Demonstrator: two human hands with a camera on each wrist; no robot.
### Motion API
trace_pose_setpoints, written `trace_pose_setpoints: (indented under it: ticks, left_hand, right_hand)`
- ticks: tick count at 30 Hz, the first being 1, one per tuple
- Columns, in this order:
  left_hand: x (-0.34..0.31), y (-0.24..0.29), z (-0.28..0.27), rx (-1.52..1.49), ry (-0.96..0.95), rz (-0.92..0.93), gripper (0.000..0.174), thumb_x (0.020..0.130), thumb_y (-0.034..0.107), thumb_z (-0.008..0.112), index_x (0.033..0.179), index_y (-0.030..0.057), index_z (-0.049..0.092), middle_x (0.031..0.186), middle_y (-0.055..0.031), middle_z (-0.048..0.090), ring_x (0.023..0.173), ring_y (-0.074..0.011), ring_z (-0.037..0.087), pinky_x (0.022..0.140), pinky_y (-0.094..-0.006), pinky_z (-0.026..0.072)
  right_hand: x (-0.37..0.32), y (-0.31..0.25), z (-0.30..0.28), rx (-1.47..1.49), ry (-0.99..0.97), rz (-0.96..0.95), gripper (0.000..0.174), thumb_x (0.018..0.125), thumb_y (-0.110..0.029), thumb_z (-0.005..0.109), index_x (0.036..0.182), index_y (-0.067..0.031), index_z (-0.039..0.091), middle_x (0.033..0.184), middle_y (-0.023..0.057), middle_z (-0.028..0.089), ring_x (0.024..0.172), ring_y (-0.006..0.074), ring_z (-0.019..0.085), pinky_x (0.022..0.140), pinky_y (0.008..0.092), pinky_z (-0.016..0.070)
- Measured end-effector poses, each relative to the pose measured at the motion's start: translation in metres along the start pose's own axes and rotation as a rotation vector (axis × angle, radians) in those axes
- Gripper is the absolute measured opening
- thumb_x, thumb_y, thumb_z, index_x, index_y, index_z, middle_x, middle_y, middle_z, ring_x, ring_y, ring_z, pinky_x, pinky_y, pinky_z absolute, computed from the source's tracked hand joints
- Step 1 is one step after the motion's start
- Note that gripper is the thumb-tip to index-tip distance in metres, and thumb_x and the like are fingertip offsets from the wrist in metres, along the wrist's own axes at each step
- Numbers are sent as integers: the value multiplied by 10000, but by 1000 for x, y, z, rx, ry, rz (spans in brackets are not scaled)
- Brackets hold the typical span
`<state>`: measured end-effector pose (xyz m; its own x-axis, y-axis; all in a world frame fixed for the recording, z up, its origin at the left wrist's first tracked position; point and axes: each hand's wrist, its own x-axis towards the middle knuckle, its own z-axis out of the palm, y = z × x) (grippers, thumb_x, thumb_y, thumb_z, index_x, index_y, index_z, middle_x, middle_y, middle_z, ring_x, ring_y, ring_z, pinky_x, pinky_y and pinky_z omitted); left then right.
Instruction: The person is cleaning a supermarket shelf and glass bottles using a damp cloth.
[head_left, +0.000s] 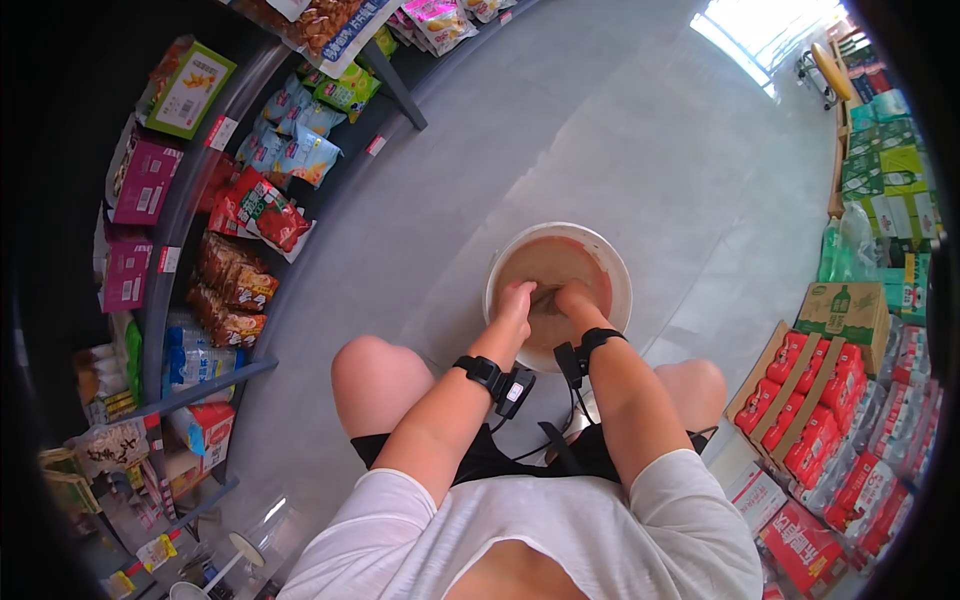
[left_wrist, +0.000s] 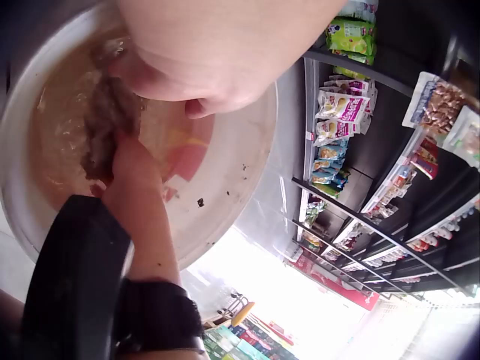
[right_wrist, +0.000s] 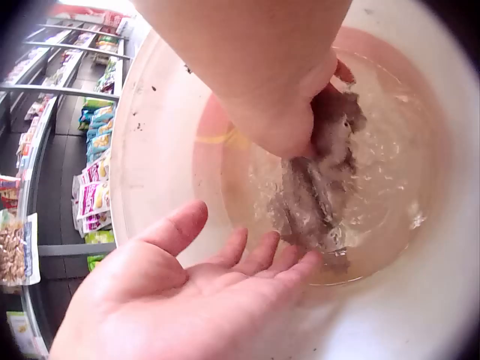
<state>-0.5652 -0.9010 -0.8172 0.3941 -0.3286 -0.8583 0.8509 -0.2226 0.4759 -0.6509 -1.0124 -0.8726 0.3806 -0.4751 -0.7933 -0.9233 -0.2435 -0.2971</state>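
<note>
A round white bucket of cloudy brownish water stands on the floor between the person's knees. Both hands reach into it. A wet, bunched grey cloth lies partly in the water, also visible in the left wrist view. The right hand grips the cloth's upper part, its fingers partly hidden behind the hand and cloth. Beside the cloth, the left hand is palm up with spread, relaxed fingers, their tips near the lower edge of the cloth; whether they touch it is unclear.
Shelves of packaged snacks run along the left. On the right are stacked red packs and a cardboard carton. Grey floor stretches ahead of the bucket. Dark specks dot the bucket's inner wall.
</note>
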Motion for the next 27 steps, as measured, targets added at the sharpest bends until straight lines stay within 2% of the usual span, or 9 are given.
trace_pose_setpoints:
  ticks: [2,5,8,11,14,17,18,21,27]
  left_hand:
    - [-8,2,1,-47,7,-57,327,895,167,587,1199,53,552,1221,-119,563,1087,-255,539,926,-407,434]
    - [-5,-2,2,-16,31,-34,306,930,201,554,1202,63,553,1212,-117,573,1099,-255,542,929,-425,442]
    - [5,-4,-2,-104,43,-191,302,956,244,516,1203,73,555,1191,-105,591,1130,-248,537,965,-429,424]
    - [7,-4,-5,100,91,-245,329,986,307,452,1201,82,559,1170,-101,604,1126,-258,553,949,-442,450]
    - [-4,1,1,-250,-151,-239,363,999,348,401,1192,87,563,1156,-99,615,1066,-260,591,885,-427,500]
    - [37,-16,-23,-424,-734,-199,297,984,347,417,985,124,614,953,-41,656,879,-201,639,713,-368,552]
    - [65,-40,-20,-418,-779,-144,264,984,292,428,938,117,620,865,-19,652,844,-191,639,701,-332,546]
    - [32,-22,-4,-396,-482,-184,225,977,264,450,972,108,612,907,-30,650,865,-195,635,728,-341,542]
    - [-10,-6,4,-359,-116,-132,215,953,219,527,1117,87,567,1102,-63,622,989,-212,609,865,-354,498]
  right_hand:
    - [-9,-16,-5,-117,4,16,413,825,-264,622,1177,-48,649,1178,199,637,1071,339,626,898,422,495]
    - [-15,-10,6,-51,-60,-257,398,850,-210,606,1210,-41,620,1202,211,621,1075,321,627,863,407,511]
    - [0,-1,0,243,-144,83,452,832,-170,627,1249,-10,565,1227,208,599,1091,291,614,861,384,513]
    - [-43,-19,-16,1140,-357,16,350,836,-186,645,1138,-17,595,1066,149,654,961,249,643,792,332,529]
    - [-93,-44,-34,1276,-411,-176,240,859,-228,638,997,-35,602,931,74,657,856,207,636,723,306,520]
    - [-109,-48,-23,817,-88,-488,147,900,-202,598,962,-69,591,882,37,629,822,176,619,728,313,508]
    - [-137,-60,-35,668,-28,-445,237,924,-295,580,958,-61,592,884,93,662,856,244,644,726,363,501]
    - [-132,-60,-25,276,364,-442,375,941,-421,524,944,-56,612,869,161,677,862,333,651,749,433,495]
    - [-80,-40,-34,2,344,-298,533,950,-528,407,978,-71,680,876,193,683,858,379,651,799,472,487]
